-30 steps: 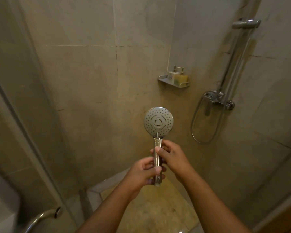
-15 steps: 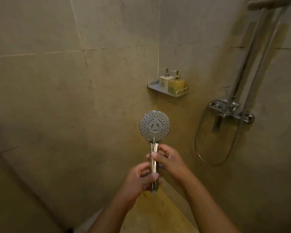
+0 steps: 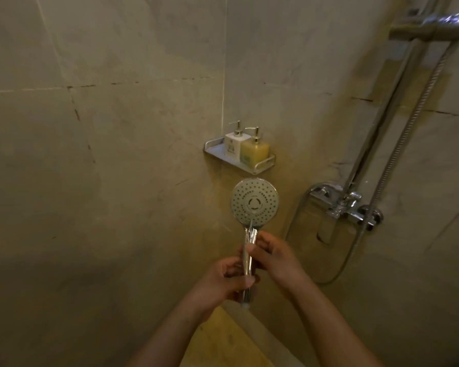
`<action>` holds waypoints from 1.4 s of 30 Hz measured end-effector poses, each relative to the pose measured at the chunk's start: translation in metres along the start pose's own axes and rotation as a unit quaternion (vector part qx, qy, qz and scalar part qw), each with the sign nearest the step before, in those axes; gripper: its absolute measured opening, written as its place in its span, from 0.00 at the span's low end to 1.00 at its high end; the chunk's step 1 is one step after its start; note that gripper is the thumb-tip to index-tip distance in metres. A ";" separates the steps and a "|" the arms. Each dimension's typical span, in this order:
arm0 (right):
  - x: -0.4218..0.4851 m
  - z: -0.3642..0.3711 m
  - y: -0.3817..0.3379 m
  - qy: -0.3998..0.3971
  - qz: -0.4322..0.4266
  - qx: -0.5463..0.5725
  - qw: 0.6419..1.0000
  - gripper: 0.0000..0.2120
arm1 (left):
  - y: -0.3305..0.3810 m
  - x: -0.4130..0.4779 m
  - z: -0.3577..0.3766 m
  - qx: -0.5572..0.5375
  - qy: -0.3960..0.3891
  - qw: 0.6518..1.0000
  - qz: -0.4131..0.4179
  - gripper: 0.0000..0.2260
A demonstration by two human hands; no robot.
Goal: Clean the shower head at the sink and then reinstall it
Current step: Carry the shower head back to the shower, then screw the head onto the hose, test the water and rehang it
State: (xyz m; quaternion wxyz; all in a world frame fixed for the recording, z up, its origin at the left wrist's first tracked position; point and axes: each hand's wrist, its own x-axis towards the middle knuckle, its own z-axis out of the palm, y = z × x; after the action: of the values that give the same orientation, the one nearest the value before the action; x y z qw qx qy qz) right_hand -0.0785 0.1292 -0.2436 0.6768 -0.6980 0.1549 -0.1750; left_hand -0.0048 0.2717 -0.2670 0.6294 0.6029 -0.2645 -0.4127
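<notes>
Closer to the corner than half a second ago: shelf [image 3: 214, 150] and mixer [image 3: 343, 205] sit lower in view, and the glass door seen a second ago is out of frame. Grip unchanged. Shower head [image 3: 255, 201] is held upright in mid-air before the tiled corner, spray face toward the camera, just below the shelf and left of the mixer, with no hose on its lower end. Left hand [image 3: 223, 280] has its fingers curled round the lower handle, thumb across the front. Right hand [image 3: 276, 256] grips the handle higher up, just under the head, with the thumb on the chrome. White bottle [image 3: 233, 145] and yellow bottle [image 3: 255, 152] stand touching on the shelf, white to the left. Hose [image 3: 398, 152] hangs from the holder [image 3: 435, 26] at top right, runs alongside the rail [image 3: 376, 128], then loops below the mixer. Yellowish floor [image 3: 223, 340] shows between the forearms.
</notes>
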 end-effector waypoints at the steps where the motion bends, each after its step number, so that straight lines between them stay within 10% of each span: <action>1: 0.000 -0.005 -0.004 0.015 -0.001 -0.007 1.000 0.03 | 0.005 0.007 0.002 0.007 -0.017 1.000 0.000 0.19; 10: -0.026 -0.067 -0.040 0.213 -0.044 -0.071 0.974 0.00 | 0.037 0.072 0.051 0.035 -0.219 0.975 0.023 0.14; 14: -0.045 -0.091 -0.057 0.241 -0.047 -0.120 0.962 0.22 | 0.051 0.090 0.084 0.045 -0.266 0.962 0.038 0.18; 20: -0.056 -0.146 -0.078 0.285 -0.063 -0.177 0.940 0.08 | 0.076 0.120 0.144 0.070 -0.290 0.950 0.092 0.17; 42: -0.020 -0.240 -0.169 0.345 -0.103 -0.201 0.911 0.07 | 0.170 0.198 0.214 0.219 -0.365 0.881 0.205 0.07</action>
State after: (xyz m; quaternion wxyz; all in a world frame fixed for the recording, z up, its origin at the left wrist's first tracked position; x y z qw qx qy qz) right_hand -0.2091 -0.0695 -0.0699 0.4046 -0.7277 0.3377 -0.4391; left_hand -0.0452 -0.0213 -0.1052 0.4104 0.4643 -0.6773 -0.3966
